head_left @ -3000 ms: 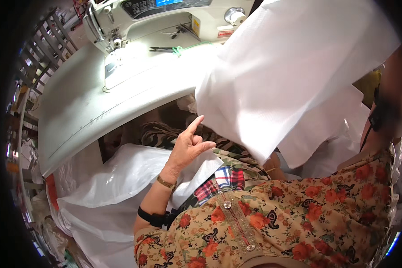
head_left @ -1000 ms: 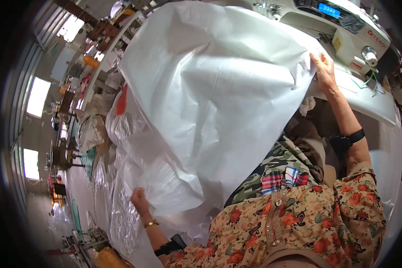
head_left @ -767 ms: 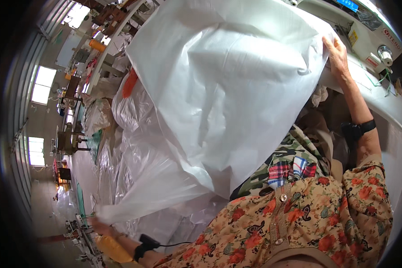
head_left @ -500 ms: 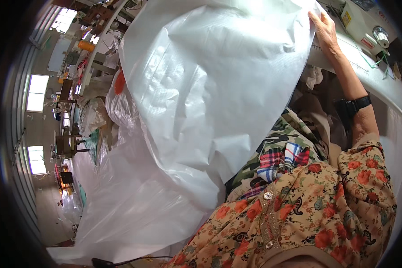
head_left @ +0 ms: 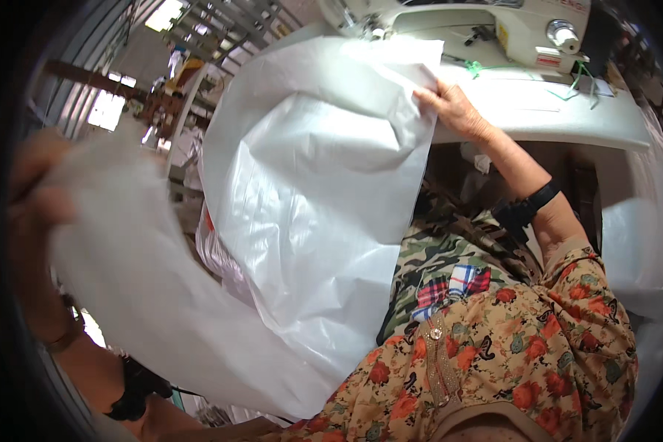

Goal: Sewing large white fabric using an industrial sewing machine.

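A large white plastic sheet (head_left: 324, 214) hangs across my lap, creased and shiny, its far end by the bed of a white sewing machine (head_left: 523, 37). My right hand (head_left: 455, 109) pinches the sheet's far right corner, thumb and fingers closed on its edge near the machine's front. At the far left my left hand (head_left: 40, 188) is raised, smeared by motion, with the sheet's other edge between its thumb and fingers. From there the sheet sweeps down toward my lap and back up to the right.
Green thread (head_left: 586, 85) hangs at the machine's right end. The white machine table (head_left: 552, 118) curves along the far right. Below it lies a crumpled white scrap (head_left: 482, 163). Metal racks (head_left: 239, 33) and clear plastic bundles (head_left: 217, 254) stand to the left.
My left hand has come into view at the left, lifting the sheet's near-left part. My right hand has moved left and lower in the picture, and more of the sewing machine shows.
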The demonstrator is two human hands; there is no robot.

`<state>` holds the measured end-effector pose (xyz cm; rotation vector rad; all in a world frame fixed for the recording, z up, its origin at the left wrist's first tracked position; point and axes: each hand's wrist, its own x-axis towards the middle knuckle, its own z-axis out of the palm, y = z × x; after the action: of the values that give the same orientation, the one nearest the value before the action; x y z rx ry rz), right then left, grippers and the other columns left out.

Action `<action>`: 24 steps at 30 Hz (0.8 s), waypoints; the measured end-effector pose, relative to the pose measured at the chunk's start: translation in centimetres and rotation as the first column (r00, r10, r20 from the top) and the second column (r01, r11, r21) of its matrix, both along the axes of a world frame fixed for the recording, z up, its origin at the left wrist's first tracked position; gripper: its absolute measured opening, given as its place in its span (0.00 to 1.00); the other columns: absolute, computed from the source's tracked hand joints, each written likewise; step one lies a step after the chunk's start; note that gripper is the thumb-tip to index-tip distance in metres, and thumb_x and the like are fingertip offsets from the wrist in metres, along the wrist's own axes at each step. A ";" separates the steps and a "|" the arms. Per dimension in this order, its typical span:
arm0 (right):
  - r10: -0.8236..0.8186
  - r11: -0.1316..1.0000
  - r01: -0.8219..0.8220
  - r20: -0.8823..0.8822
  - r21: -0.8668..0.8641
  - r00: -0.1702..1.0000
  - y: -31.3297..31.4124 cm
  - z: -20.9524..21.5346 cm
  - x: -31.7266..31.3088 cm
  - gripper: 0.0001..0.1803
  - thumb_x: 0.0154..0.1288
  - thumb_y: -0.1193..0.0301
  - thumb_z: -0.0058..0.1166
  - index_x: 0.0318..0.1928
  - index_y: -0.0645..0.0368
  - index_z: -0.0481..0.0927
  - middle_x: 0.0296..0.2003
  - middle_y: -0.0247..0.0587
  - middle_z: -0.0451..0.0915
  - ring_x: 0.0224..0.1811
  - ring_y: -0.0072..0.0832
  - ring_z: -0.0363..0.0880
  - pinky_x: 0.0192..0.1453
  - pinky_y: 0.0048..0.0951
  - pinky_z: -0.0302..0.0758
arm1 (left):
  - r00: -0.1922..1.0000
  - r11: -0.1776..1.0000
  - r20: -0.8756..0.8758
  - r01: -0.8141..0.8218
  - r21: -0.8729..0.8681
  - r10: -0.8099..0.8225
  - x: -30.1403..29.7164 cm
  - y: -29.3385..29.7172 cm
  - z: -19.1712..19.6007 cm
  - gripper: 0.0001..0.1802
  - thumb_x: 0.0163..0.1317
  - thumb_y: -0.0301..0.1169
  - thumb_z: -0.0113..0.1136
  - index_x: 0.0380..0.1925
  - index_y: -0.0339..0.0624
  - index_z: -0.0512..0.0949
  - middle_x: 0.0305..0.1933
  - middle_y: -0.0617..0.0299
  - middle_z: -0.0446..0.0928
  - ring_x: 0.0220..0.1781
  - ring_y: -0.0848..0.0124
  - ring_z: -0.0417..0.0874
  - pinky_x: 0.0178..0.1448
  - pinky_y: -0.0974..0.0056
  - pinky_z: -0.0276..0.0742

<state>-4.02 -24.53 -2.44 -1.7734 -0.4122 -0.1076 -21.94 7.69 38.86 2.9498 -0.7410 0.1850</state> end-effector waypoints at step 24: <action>0.036 0.829 0.080 -0.194 0.554 0.980 0.7 0.9 -11.2 0.14 0.71 0.67 0.50 0.45 0.67 0.79 0.36 0.32 0.80 0.38 0.16 0.76 0.43 0.23 0.75 | 0.898 0.561 0.035 0.305 -0.770 -0.440 11.3 -14.5 -32.8 0.05 0.63 0.21 0.61 0.39 0.31 0.80 0.30 0.62 0.79 0.31 0.77 0.77 0.37 0.71 0.75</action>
<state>-15.18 -23.86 -1.54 -1.1887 -0.1853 -0.0593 -10.64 -6.78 6.03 1.9148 -0.9497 0.1635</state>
